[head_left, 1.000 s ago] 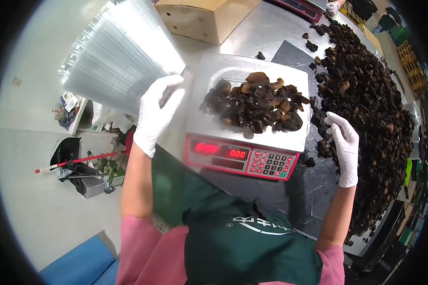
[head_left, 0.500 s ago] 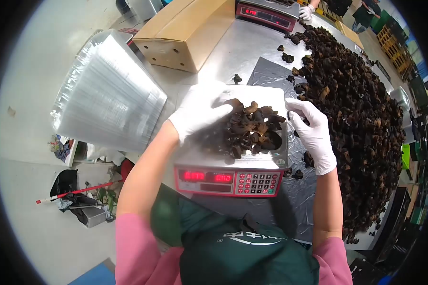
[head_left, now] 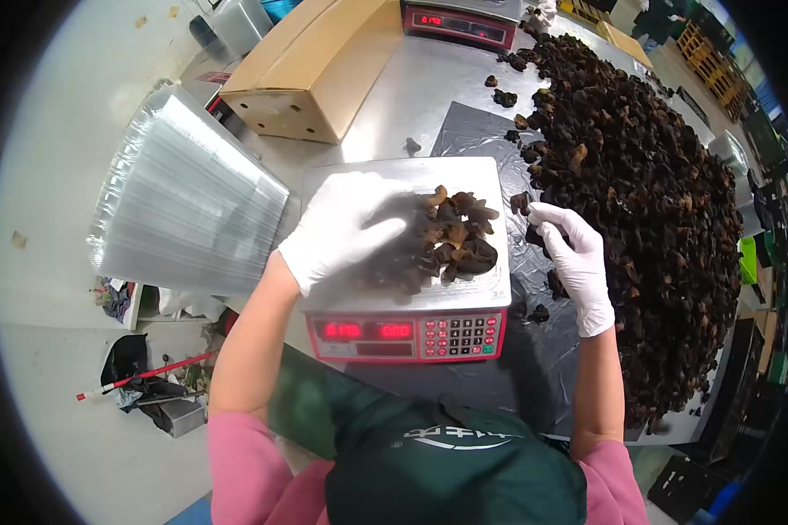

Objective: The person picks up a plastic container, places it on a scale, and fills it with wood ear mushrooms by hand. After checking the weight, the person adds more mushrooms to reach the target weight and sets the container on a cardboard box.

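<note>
A small heap of black wood ear mushrooms lies on the metal pan of a red-framed digital scale with lit red digits. My left hand, in a white glove, is over the left part of the pan beside the heap. Its thumb and fingers are apart, and I see nothing held. To the right of the pan, my gloved right hand pinches a small wood ear piece between thumb and fingers. Close to that hand spreads a large pile of wood ears.
Nested clear plastic trays stand to the left. Behind them sits a cardboard box. A second scale is at the back, near another person's gloved hand. Dark plastic sheeting covers part of the metal table.
My right hand has moved slightly down, and a wood ear piece now shows at its fingertips. My left hand has shifted a little lower. The whole view has slid slightly left.
</note>
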Action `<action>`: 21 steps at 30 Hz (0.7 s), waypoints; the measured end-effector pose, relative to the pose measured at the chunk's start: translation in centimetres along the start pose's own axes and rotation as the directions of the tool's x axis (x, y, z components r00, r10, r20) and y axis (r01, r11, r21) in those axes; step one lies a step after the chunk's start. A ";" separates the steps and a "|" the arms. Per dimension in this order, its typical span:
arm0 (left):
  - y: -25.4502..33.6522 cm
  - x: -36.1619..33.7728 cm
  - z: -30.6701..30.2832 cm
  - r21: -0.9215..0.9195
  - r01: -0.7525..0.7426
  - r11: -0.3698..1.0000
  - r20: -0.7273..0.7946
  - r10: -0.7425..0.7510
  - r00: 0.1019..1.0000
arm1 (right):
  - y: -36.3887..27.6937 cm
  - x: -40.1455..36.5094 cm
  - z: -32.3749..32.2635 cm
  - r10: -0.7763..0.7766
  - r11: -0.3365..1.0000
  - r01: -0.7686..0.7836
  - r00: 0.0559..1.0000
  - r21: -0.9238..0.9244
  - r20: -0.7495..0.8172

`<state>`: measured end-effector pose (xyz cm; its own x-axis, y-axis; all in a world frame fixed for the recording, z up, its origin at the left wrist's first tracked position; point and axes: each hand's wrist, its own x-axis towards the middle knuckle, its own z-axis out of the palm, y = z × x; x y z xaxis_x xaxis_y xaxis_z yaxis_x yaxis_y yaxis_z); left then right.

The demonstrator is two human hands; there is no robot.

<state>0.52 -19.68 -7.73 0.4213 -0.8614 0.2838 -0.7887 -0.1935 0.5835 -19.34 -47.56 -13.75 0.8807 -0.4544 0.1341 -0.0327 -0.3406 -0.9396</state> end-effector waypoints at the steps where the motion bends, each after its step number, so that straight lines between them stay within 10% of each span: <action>1: 0.0 0.5 0.2 0.020 -0.043 0.999 -0.008 0.043 0.999 | -0.2 0.0 0.5 -0.024 1.000 0.024 1.000 -0.010 -0.001; 5: -1.8 1.9 3.1 0.160 -0.184 0.970 -0.042 0.193 0.980 | -0.4 -0.2 0.9 -0.045 0.998 0.044 0.999 -0.054 -0.018; 7: -1.3 1.7 3.6 0.209 -0.034 0.977 0.164 0.000 0.986 | -0.1 -0.9 0.6 -0.066 0.997 0.063 0.997 -0.053 -0.040; 19: -1.3 2.4 3.2 0.183 -0.227 0.957 -0.013 0.233 0.972 | -0.6 -3.7 -0.3 -0.087 0.989 0.079 0.995 -0.125 -0.055; 21: -1.5 1.8 1.5 0.074 0.009 0.997 0.079 -0.015 0.997 | -0.6 -3.9 -0.4 -0.044 0.990 0.035 0.997 -0.140 -0.059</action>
<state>1.80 -21.62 -9.26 0.3965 -0.8929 0.2136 -0.8159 -0.2360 0.5279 -22.91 -45.91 -13.53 0.8516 -0.4870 0.1937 -0.0673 -0.4681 -0.8811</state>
